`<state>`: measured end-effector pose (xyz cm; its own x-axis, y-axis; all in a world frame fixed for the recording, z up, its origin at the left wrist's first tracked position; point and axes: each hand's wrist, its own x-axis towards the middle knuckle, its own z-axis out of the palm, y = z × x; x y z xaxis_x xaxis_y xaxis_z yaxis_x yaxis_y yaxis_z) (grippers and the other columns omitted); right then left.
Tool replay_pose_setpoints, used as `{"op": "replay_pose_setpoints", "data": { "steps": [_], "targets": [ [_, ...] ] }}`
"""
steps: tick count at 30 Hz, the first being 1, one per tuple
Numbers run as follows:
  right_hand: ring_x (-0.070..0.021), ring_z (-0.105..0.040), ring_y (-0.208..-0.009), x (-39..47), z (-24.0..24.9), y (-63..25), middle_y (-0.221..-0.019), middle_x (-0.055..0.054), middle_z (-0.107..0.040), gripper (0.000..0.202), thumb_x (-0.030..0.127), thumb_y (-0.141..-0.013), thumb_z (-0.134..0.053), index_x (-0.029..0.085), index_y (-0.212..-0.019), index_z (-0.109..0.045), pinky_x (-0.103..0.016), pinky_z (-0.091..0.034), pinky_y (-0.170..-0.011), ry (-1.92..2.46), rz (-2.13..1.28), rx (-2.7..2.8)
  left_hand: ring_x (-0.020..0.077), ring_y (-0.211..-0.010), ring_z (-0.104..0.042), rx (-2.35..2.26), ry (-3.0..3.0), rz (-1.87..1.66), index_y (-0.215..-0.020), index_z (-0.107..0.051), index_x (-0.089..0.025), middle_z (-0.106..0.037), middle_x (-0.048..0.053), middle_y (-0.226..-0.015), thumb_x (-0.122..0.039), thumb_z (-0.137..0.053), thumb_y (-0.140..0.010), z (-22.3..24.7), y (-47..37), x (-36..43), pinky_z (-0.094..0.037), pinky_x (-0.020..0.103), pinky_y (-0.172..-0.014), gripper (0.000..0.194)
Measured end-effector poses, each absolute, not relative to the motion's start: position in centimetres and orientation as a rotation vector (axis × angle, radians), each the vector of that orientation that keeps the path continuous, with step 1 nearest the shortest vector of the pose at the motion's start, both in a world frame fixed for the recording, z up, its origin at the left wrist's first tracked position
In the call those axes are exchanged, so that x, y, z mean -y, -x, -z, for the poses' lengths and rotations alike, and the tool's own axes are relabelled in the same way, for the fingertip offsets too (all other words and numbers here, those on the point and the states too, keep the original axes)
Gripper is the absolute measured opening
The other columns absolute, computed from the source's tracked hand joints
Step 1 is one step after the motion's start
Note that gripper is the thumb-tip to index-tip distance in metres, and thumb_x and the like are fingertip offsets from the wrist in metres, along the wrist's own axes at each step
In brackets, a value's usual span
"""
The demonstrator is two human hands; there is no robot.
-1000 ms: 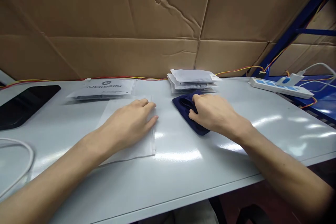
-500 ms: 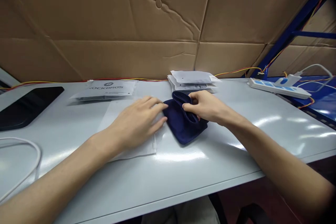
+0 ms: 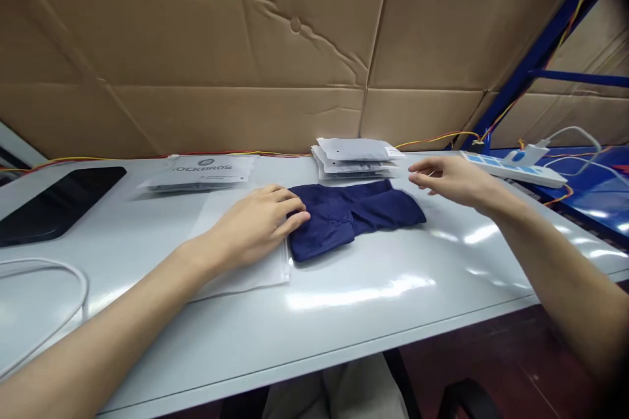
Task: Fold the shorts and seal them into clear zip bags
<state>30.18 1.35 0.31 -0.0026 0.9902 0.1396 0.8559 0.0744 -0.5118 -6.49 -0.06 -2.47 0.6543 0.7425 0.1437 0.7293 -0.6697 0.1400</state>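
Note:
A dark blue cloth (image 3: 339, 213) lies spread on the glossy light table (image 3: 344, 321), its right part reaching out in a flat strip. The fingertips of my left hand (image 3: 263, 219) rest on the cloth's left edge, fingers a little apart and curved. Under that hand is a pale plastic bag (image 3: 260, 275), partly covered by my palm and wrist. To the right of the cloth, my right hand (image 3: 445, 177) is raised with nothing in it, thumb and fingers apart.
Behind the cloth stands a small stack of packed bags (image 3: 356, 150). A printed bag (image 3: 201, 173) lies at the back left, beside a black tablet-like object (image 3: 59, 203). A power strip (image 3: 515, 170) sits at the right, and a white cable (image 3: 73, 275) curves at the left.
My right hand has let go of the cloth and moved right. The cloth, bunched up before, now lies flatter and stretches further right. My left hand has stayed at its left edge.

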Motion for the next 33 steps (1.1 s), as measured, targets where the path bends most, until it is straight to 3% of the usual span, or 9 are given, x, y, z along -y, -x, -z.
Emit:
{"op": "replay_pose_setpoints", "data": {
  "steps": [7,14,22,25,29,33],
  "targets": [
    [-0.0263,-0.066,-0.106,-0.3,2.5,-26.9,-0.112,-0.009,-0.073,0.027,0.042,-0.093,-0.060,0.020,-0.106,-0.070,-0.041,-0.050,-0.096,1.407,-0.040,2.258,0.0268,-0.120,-0.057,-1.312,-2.745,-0.309,-0.119,-0.069,-0.022,-0.068,0.008,-0.127,-0.049,-0.033,-0.106,2.7,6.0,0.1,-0.046,0.045,-0.104,0.047],
    [-0.0270,-0.063,-0.107,-1.0,4.8,-26.3,-0.111,-0.012,-0.070,0.025,0.037,-0.095,-0.057,0.019,-0.107,-0.070,-0.043,-0.049,-0.099,1.417,-0.055,2.367,0.0270,-0.126,-0.054,-1.294,-2.786,-0.392,-0.116,-0.069,-0.020,-0.068,0.008,-0.128,-0.048,-0.037,-0.105,2.8,5.4,0.4,-0.043,0.046,-0.109,0.044],
    [-0.0276,-0.061,-0.112,-0.8,5.5,-25.9,-0.114,-0.012,-0.068,0.025,0.037,-0.093,-0.060,0.019,-0.107,-0.070,-0.043,-0.046,-0.102,1.492,-0.073,2.257,0.0285,-0.115,-0.059,-1.062,-2.957,-0.515,-0.126,-0.063,-0.019,-0.068,0.010,-0.125,-0.054,-0.058,-0.095,3.0,2.2,3.0,-0.047,0.044,-0.099,0.047],
    [-0.0274,-0.061,-0.112,-1.0,5.6,-25.8,-0.113,-0.012,-0.068,0.024,0.037,-0.093,-0.061,0.019,-0.106,-0.070,-0.043,-0.046,-0.102,1.498,-0.067,2.239,0.0295,-0.112,-0.059,-1.034,-3.033,-0.455,-0.131,-0.060,-0.017,-0.069,0.011,-0.122,-0.044,-0.059,-0.096,3.5,0.6,3.3,-0.048,0.045,-0.096,0.044],
    [-0.0277,-0.062,-0.109,-1.3,5.7,-26.0,-0.111,-0.011,-0.069,0.023,0.038,-0.093,-0.061,0.019,-0.104,-0.070,-0.044,-0.046,-0.101,1.490,-0.066,2.237,0.0255,-0.104,-0.062,-1.257,-2.913,-0.584,-0.145,-0.045,-0.020,-0.069,0.008,-0.114,-0.022,-0.047,-0.098,2.8,0.1,3.4,-0.049,0.041,-0.092,0.048],
    [-0.0274,-0.062,-0.109,-1.4,5.6,-26.3,-0.112,-0.011,-0.070,0.022,0.036,-0.094,-0.060,0.019,-0.102,-0.070,-0.045,-0.045,-0.101,1.523,-0.076,2.223,0.0207,-0.079,-0.064,-1.717,-2.514,-0.918,-0.148,-0.034,-0.021,-0.065,0.001,-0.092,-0.027,-0.048,-0.092,0.5,2.8,4.6,-0.049,0.034,-0.074,0.057]
  ]
}}
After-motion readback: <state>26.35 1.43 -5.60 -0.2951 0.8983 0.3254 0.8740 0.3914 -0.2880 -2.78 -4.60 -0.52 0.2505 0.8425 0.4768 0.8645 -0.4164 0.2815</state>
